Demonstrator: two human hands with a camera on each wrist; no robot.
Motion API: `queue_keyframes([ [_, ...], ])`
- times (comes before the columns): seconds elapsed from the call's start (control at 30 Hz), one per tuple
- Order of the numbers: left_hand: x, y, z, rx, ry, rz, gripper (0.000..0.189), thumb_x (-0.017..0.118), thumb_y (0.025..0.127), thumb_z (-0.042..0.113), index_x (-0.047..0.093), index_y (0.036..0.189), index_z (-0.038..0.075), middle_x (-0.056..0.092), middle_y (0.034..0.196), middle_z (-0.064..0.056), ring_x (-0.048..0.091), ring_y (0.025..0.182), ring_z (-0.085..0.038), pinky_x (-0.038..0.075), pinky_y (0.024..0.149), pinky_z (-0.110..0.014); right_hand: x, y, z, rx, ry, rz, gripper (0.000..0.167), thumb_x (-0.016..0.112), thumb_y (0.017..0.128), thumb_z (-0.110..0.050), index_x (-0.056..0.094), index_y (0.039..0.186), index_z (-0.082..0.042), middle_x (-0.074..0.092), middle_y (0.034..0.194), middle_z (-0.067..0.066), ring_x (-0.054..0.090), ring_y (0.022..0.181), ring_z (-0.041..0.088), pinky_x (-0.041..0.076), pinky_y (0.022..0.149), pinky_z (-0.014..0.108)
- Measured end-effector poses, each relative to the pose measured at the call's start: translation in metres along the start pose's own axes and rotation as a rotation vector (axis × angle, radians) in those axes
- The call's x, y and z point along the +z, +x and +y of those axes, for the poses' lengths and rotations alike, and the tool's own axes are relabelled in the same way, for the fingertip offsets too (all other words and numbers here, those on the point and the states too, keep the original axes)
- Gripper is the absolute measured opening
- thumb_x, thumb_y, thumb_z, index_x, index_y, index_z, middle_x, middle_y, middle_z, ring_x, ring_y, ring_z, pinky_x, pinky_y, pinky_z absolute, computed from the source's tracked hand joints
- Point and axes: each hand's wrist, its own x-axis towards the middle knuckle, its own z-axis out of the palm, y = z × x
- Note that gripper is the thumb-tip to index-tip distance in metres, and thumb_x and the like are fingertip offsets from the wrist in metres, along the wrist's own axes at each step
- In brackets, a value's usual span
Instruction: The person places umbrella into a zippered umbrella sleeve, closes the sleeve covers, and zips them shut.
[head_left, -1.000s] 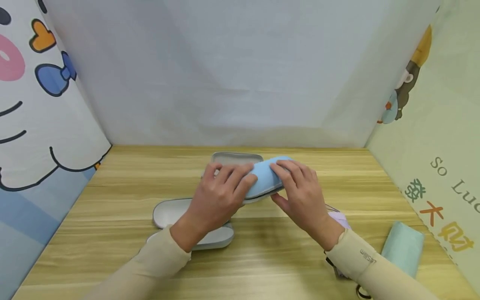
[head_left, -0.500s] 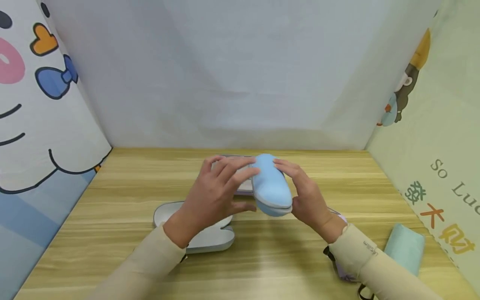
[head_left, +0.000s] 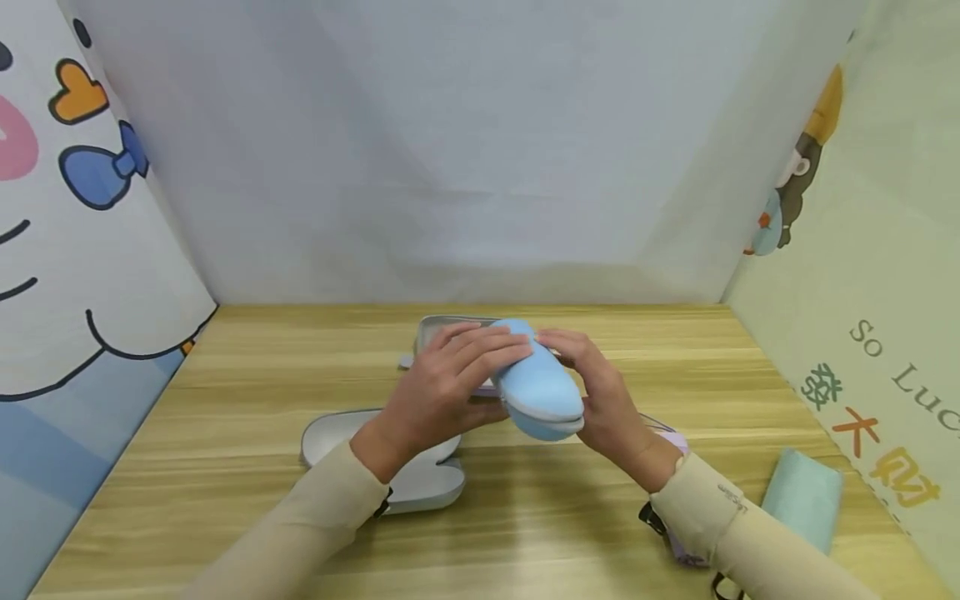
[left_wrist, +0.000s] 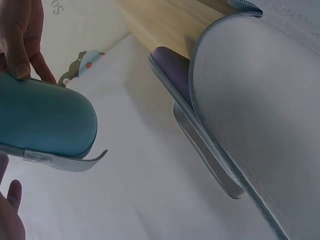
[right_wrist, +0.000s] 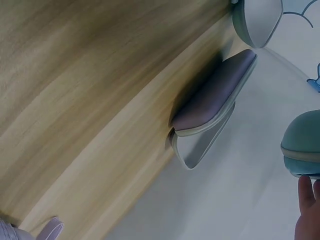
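A light blue zippered glasses case [head_left: 540,383] is held above the table with its rounded end toward me. My left hand [head_left: 442,383] holds it from the left, fingers lying over the top and thumb low at the side. From the right, my right hand [head_left: 603,400] grips the case, its fingers on the upper edge and part of the thumb hidden behind. In the left wrist view, a grey strap [left_wrist: 65,160] sticks out from the seam of the case [left_wrist: 50,117]. The right wrist view catches only one end of the case [right_wrist: 305,142], with fingertips [right_wrist: 306,192] touching it from below.
An open grey-white case [head_left: 427,487] lies beneath my left forearm. Behind the hands stands another open case, purple outside [right_wrist: 215,97]. A lilac item [head_left: 678,442] is partly covered by my right wrist, and a mint-green item [head_left: 806,496] lies at the right.
The blue case has turned from lying sideways to pointing one end toward me. My left thumb, spread away half a second ago, is now nearer the case.
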Motion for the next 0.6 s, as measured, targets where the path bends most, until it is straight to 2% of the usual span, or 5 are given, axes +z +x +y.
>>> queue_keyframes([
  [0.13, 0.003, -0.002, -0.003, -0.034, -0.044, -0.008, 0.088, 0.101, 0.066, 0.023, 0.055, 0.14, 0.008, 0.062, 0.141, -0.01, 0.055, 0.136, -0.032, 0.039, 0.114, -0.052, 0.0, -0.001, 0.001, 0.099, -0.003, -0.02, 0.072, 0.079, 0.082, 0.015, 0.047, 0.145, 0.0, 0.053, 0.144, 0.019, 0.054, 0.133, 0.035, 0.052, 0.101, 0.047],
  [0.27, 0.002, -0.005, -0.005, -0.067, -0.063, -0.019, 0.093, 0.102, 0.063, 0.015, 0.051, 0.141, 0.008, 0.06, 0.141, -0.015, 0.054, 0.135, -0.036, 0.038, 0.114, -0.056, -0.008, 0.0, 0.0, 0.182, -0.047, -0.013, 0.084, 0.084, 0.075, 0.017, 0.044, 0.147, -0.001, 0.051, 0.145, 0.022, 0.051, 0.135, 0.038, 0.052, 0.101, 0.051],
  [0.37, 0.0, -0.004, -0.007, -0.076, -0.036, -0.021, 0.092, 0.101, 0.065, 0.015, 0.05, 0.142, 0.009, 0.059, 0.139, -0.016, 0.057, 0.132, -0.037, 0.039, 0.113, -0.057, -0.018, 0.002, -0.009, 0.181, -0.056, 0.025, 0.074, 0.078, 0.082, 0.016, 0.046, 0.146, -0.001, 0.053, 0.144, 0.019, 0.053, 0.133, 0.034, 0.053, 0.1, 0.047],
  [0.47, -0.003, -0.003, -0.01, -0.089, 0.007, -0.027, 0.089, 0.099, 0.069, 0.019, 0.051, 0.143, 0.012, 0.058, 0.136, -0.016, 0.058, 0.13, -0.038, 0.041, 0.111, -0.056, -0.024, 0.011, -0.025, 0.044, -0.08, 0.113, 0.045, 0.068, 0.094, 0.007, 0.054, 0.136, 0.005, 0.059, 0.135, 0.019, 0.059, 0.123, 0.033, 0.053, 0.1, 0.039],
  [0.6, -0.005, -0.005, -0.014, -0.096, 0.088, -0.033, 0.086, 0.098, 0.071, 0.024, 0.053, 0.144, 0.015, 0.059, 0.133, -0.015, 0.06, 0.125, -0.037, 0.046, 0.107, -0.055, -0.022, 0.028, -0.049, -0.306, -0.216, 0.205, 0.029, 0.068, 0.099, -0.017, 0.067, 0.114, 0.008, 0.067, 0.115, 0.022, 0.064, 0.102, 0.038, 0.054, 0.093, 0.035],
])
